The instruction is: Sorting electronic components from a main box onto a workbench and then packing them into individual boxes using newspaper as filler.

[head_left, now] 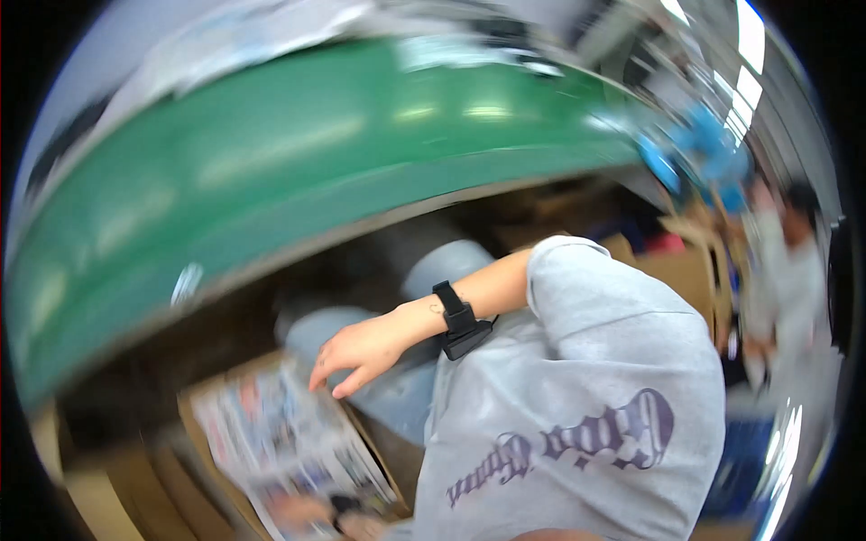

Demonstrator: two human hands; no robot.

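The right hand [361, 352] is held open, fingers spread and pointing down, just above the upper edge of a stack of printed sheets [284, 442] that lies in a cardboard box [212, 487] below it; contact between fingertips and paper cannot be confirmed through the blur. The left hand [311, 514] is seen at the lower edge, beneath the right, resting on or gripping the near end of the same sheets; whether it is closed cannot be told. The sheets are judged to be still in the box, so the reach appears to be at its start, with lifting or sorting left undone. A green table [271, 171] curves above the hands. Much is smeared by motion: the print, the box's far wall, a person [794, 261] well off to the right, and blue things [704, 149] beyond.
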